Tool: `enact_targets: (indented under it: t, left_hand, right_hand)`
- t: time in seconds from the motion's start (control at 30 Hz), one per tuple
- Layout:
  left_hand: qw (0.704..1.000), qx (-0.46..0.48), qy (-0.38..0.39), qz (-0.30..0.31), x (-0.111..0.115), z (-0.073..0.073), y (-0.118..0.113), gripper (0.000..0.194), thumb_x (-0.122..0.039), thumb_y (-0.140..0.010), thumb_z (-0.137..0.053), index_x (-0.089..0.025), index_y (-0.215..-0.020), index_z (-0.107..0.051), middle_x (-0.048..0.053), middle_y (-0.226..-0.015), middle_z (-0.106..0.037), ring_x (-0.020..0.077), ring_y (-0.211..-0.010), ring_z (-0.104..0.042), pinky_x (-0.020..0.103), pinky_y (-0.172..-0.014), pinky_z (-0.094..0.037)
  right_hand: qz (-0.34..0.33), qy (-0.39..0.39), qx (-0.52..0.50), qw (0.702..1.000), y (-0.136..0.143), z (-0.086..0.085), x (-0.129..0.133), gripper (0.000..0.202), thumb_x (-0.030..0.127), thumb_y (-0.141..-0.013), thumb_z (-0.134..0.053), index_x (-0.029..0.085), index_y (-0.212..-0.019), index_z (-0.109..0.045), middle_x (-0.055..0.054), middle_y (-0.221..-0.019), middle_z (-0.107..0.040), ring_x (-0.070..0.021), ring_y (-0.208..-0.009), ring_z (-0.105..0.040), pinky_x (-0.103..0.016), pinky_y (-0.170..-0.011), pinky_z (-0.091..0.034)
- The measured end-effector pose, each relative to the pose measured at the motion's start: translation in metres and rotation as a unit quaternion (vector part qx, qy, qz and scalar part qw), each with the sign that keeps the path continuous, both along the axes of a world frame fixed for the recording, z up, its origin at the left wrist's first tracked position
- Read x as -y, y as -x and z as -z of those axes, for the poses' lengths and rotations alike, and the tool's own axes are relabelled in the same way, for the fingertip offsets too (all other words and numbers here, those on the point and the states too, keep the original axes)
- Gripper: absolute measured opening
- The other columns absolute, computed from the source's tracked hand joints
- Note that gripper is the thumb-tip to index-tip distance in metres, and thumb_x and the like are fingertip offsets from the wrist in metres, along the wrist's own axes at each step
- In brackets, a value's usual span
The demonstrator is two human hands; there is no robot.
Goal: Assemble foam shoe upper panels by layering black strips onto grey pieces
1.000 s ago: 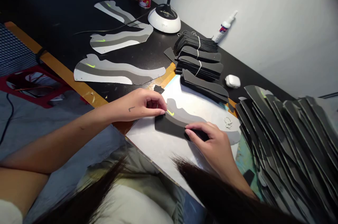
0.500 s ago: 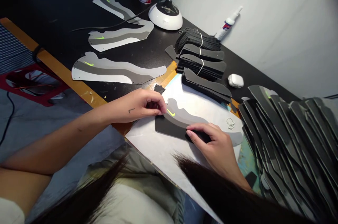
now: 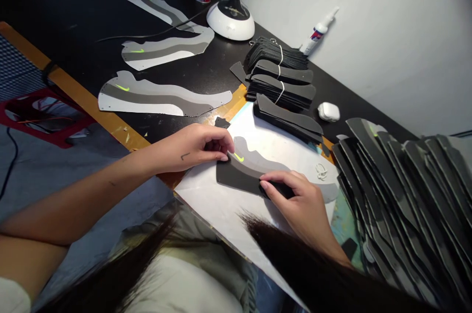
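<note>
A grey shoe upper panel (image 3: pixel 265 164) with a small neon-yellow swoosh lies on a white sheet (image 3: pixel 206 200) before me. Along its lower side runs a black piece (image 3: pixel 236 176), lined up against the grey band. My left hand (image 3: pixel 210 143) is closed in a pinch at the panel's left end, beside the swoosh. Thumb and forefinger of my right hand (image 3: pixel 304 200) pinch the black piece's edge near the panel's middle. My right hand hides part of the lower edge there.
Loose grey-and-white upper panels (image 3: pixel 162 96) lie at the left. Banded black pieces (image 3: pixel 283 89) are stacked behind the sheet, near a lamp base (image 3: pixel 230 20) and a glue bottle (image 3: pixel 320 32). Many finished-looking panels (image 3: pixel 401 195) lean in a row at right. Rubber bands (image 3: pixel 321 172) rest on the sheet.
Almost nothing differs. My left fingertips have shifted very slightly along the panel's left end, while my right hand keeps its pinch in the same spot.
</note>
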State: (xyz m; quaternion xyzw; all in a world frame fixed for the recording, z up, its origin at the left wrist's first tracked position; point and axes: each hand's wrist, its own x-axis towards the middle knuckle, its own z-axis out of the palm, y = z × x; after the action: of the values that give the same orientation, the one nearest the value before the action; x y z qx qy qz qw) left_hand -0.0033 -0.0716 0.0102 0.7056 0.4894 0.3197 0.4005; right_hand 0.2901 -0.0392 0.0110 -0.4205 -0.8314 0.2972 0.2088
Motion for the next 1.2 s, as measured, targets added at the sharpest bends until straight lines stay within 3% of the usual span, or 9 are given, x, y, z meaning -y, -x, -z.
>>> enact_targets:
  t: [0.13, 0.43, 0.7, 0.83, 1.0, 1.1, 1.2]
  left_hand:
    - [1.0, 0.007, 0.009, -0.002, 0.001, 0.003, 0.001, 0.014, -0.026, -0.099, -0.069, -0.022, -0.112, -0.071, 0.0, -0.091, -0.072, 0.0128, -0.08, -0.064, 0.022, -0.072, -0.045]
    - [1.0, 0.002, -0.016, 0.003, -0.003, 0.003, -0.001, 0.009, -0.026, -0.096, -0.068, -0.019, -0.094, -0.073, 0.001, -0.091, -0.074, 0.0138, -0.081, -0.064, 0.023, -0.071, -0.044]
    - [1.0, 0.003, -0.004, -0.002, -0.004, 0.002, -0.002, 0.012, -0.028, -0.096, -0.068, -0.018, -0.092, -0.072, 0.001, -0.088, -0.073, 0.0145, -0.08, -0.062, 0.024, -0.07, -0.043]
    - [0.994, -0.024, -0.099, -0.038, 0.001, 0.001, 0.007, 0.016, -0.021, -0.101, -0.057, -0.018, -0.105, -0.072, 0.005, -0.102, -0.069, 0.0148, -0.086, -0.061, 0.024, -0.073, -0.044]
    - [0.959, -0.113, -0.234, -0.116, 0.032, 0.007, 0.016, 0.033, -0.009, -0.102, -0.044, -0.02, -0.103, -0.076, 0.007, -0.105, -0.066, 0.0178, -0.093, -0.061, 0.03, -0.079, -0.046]
    - [0.937, -0.186, -0.272, -0.115, 0.054, 0.015, 0.007, 0.034, -0.014, -0.104, -0.047, -0.023, -0.115, -0.077, 0.009, -0.108, -0.067, 0.0206, -0.095, -0.061, 0.034, -0.079, -0.049]
    - [0.908, -0.275, -0.299, -0.105, 0.068, 0.018, -0.007, 0.034, -0.032, -0.106, -0.053, -0.022, -0.131, -0.072, 0.012, -0.119, -0.07, 0.0258, -0.103, -0.064, 0.041, -0.088, -0.052]
  right_hand:
    - [-0.002, 0.0, -0.004, 1.0, -0.001, 0.001, -0.001, 0.012, 0.033, -0.094, -0.07, 0.029, -0.091, -0.081, -0.001, -0.089, -0.082, -0.0237, -0.082, -0.073, -0.039, -0.083, -0.054]
    - [-0.021, -0.002, 0.0, 1.0, -0.005, 0.003, -0.001, 0.013, 0.034, -0.098, -0.068, 0.029, -0.096, -0.08, -0.001, -0.093, -0.082, -0.0235, -0.089, -0.074, -0.038, -0.085, -0.052]
    - [-0.007, -0.001, -0.022, 1.0, -0.001, 0.004, -0.001, 0.011, 0.031, -0.094, -0.07, 0.028, -0.092, -0.08, 0.0, -0.091, -0.082, -0.0234, -0.088, -0.074, -0.037, -0.082, -0.051]
    - [-0.012, -0.006, -0.032, 0.999, -0.001, 0.006, -0.002, 0.011, 0.031, -0.094, -0.07, 0.027, -0.091, -0.08, 0.0, -0.092, -0.082, -0.0233, -0.088, -0.074, -0.037, -0.083, -0.05]
    - [-0.014, -0.016, -0.04, 0.999, -0.001, 0.012, -0.002, 0.012, 0.03, -0.094, -0.069, 0.028, -0.091, -0.08, 0.0, -0.091, -0.081, -0.023, -0.085, -0.073, -0.036, -0.081, -0.05]
    - [-0.009, -0.021, -0.042, 0.999, -0.002, 0.016, -0.002, 0.012, 0.03, -0.095, -0.069, 0.028, -0.092, -0.08, 0.0, -0.091, -0.081, -0.0229, -0.085, -0.072, -0.036, -0.081, -0.049]
    - [-0.01, -0.024, -0.045, 0.999, -0.003, 0.016, -0.001, 0.011, 0.03, -0.095, -0.07, 0.028, -0.092, -0.08, -0.001, -0.091, -0.081, -0.0228, -0.086, -0.072, -0.037, -0.083, -0.049]
